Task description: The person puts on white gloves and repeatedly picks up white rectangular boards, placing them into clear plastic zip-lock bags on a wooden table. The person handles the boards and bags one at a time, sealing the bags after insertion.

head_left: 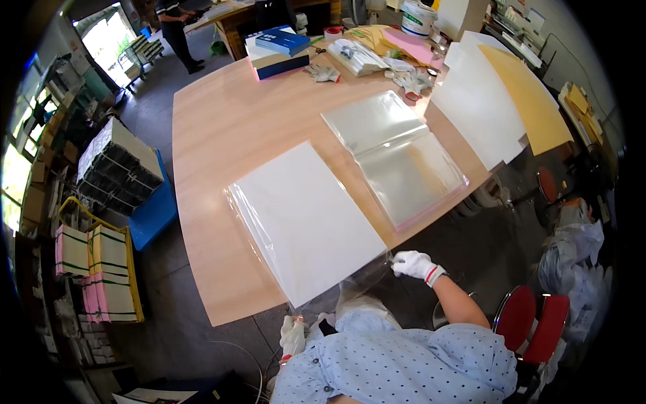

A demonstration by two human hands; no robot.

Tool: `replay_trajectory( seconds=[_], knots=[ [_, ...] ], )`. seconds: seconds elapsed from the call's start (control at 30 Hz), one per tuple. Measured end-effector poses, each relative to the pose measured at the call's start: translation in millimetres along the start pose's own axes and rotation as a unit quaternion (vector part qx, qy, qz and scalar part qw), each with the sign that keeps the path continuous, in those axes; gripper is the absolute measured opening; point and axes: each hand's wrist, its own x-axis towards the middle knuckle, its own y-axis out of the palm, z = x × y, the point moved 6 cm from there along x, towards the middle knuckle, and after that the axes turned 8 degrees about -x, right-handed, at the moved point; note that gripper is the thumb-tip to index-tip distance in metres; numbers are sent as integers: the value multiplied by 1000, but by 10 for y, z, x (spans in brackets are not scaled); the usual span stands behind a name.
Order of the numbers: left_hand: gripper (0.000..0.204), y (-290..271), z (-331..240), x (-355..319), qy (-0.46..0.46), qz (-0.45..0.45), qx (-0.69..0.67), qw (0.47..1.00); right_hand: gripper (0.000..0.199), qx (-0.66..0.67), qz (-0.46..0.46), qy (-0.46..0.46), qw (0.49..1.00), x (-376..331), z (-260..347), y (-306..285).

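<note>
A large white sheet or stack of paper (306, 222) lies at an angle on the table's near edge, with a clear plastic bag (360, 279) around it. The film shows past the paper's left side and hangs over the edge. Both my hands wear white gloves with red cuffs. At the bag's near left corner, my left hand (293, 337) is closed on the film. My right hand (414, 264) pinches the film near the paper's right corner. Beyond the paper, to the right, lies a pile of clear plastic bags (410, 161).
The wooden table (215, 141) bears blue boxes or books (282, 42), loose work gloves (323, 73) and a white bucket (417, 19) toward its far side. Large white sheets (471, 101) overhang at right. Red chairs (517, 316) stand behind my right arm. Strapped paper stacks (108, 252) sit at left. Another person (173, 30) stands far off.
</note>
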Motion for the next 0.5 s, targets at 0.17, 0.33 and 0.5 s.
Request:
replay_trajectory(
  seconds=[0.17,0.33,0.5],
  knots=[
    [31,-29,278,17,61,56,109,991,32,12,-89,48,995,6,-185,181],
    [33,-3,636,7,54,153,-148,975,20,-4,-254,104,962,-390,20,96],
    [42,141,867,-77,-61,233,-327,914,11,-81,-395,-310,861,-961,1483,475]
  ],
)
